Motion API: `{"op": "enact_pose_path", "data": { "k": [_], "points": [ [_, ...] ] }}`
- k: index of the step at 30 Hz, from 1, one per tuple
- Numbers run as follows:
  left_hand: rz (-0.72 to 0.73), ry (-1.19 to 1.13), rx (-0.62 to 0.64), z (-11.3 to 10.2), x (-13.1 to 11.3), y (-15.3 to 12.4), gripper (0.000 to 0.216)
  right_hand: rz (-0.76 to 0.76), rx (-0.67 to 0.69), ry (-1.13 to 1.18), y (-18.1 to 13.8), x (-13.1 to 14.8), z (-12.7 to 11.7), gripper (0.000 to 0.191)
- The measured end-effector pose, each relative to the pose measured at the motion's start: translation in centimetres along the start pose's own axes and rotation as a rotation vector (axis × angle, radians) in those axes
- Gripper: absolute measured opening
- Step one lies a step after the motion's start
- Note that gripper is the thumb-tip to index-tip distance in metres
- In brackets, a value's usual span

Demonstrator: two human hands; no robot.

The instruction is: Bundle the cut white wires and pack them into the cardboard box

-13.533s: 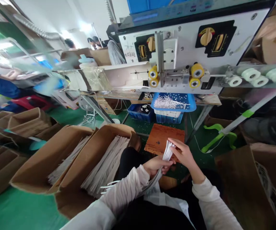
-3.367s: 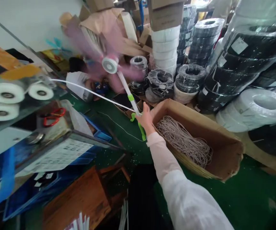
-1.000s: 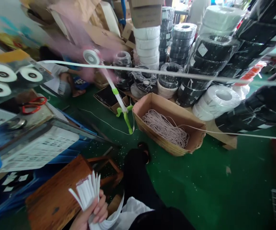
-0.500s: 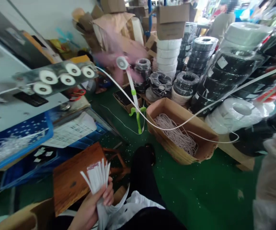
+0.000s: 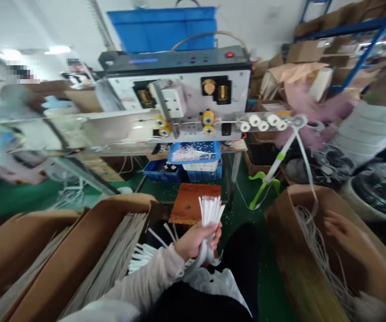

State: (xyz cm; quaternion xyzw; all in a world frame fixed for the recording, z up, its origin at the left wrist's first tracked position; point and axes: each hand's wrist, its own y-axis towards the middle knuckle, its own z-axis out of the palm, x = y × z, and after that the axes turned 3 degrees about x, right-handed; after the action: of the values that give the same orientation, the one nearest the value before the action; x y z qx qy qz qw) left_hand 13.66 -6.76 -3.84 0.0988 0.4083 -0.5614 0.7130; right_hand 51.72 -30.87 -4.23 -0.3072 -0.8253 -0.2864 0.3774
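Observation:
My left hand (image 5: 198,239) is wrapped round a bundle of white cables (image 5: 209,209), cut ends pointing up and lengths drooping below the fist. My right hand (image 5: 342,228), blurred by motion, is over the cardboard box (image 5: 280,250) at right, fingers stretched out and apart with nothing seen in them. Loose pale cable (image 5: 308,237) lies coiled inside that box. From the white rollers (image 5: 263,124) of the cable machine (image 5: 188,100), a white cable (image 5: 306,161) hangs down into the box, left of my right hand.
A wooden stool (image 5: 182,201) stands before my knees. Long cardboard boxes (image 5: 112,210) with cut cables fill the left side. Blue trays (image 5: 196,152) sit under the machine. A fan on a green-footed stand (image 5: 263,190) and wrapped cable rolls (image 5: 377,188) are at right.
My view has swung left to face the machine. My right hand has dropped from the raised cable toward the box, and the cable now hangs steeply. My left hand keeps the bundle.

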Motion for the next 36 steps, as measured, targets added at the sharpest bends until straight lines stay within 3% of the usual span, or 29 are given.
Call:
{"op": "enact_pose_path", "data": {
  "k": [3,5,8,13,19,24,28,31,33,36],
  "points": [
    [0.031,-0.002,0.001,-0.5,0.1,-0.7,0.043,-0.026,0.555,0.204,-0.4,8.4,10.4,0.057],
    [0.044,0.008,0.008,-1.1,-0.1,-1.3,0.043,-0.06,0.796,0.348,-1.4,14.0,16.4,0.071],
    [0.087,-0.001,0.027,-2.2,-0.6,-2.5,0.041,-0.115,0.92,0.474,-2.7,19.7,22.3,0.078],
    [0.163,-0.052,0.06,-3.9,-1.6,-4.6,0.032,-0.184,1.008,0.497,-2.4,22.7,25.9,0.073],
    [0.214,-0.052,0.123,-5.2,-3.0,-6.5,0.025,-0.196,1.015,0.467,-2.4,24.3,27.9,0.06],
    [0.405,0.104,0.119,-4.7,-9.1,-6.4,0.035,-0.198,0.779,0.782,-2.9,26.4,29.7,0.075],
    [0.627,0.305,0.09,-1.7,-16.4,-5.6,0.022,-0.294,0.735,0.914,-4.0,29.8,31.6,0.071],
    [0.777,0.434,-0.05,1.6,-21.2,-4.9,0.01,-0.354,0.549,0.85,-4.7,32.1,33.6,0.06],
    [0.849,0.506,-0.14,3.5,-23.7,-4.4,0.011,-0.344,0.44,0.799,-4.8,32.5,35.2,0.055],
    [0.967,0.612,-0.239,5.5,-26.7,-3.4,0.016,-0.294,0.429,0.773,-4.5,31.2,37.8,0.045]
  ]
}}
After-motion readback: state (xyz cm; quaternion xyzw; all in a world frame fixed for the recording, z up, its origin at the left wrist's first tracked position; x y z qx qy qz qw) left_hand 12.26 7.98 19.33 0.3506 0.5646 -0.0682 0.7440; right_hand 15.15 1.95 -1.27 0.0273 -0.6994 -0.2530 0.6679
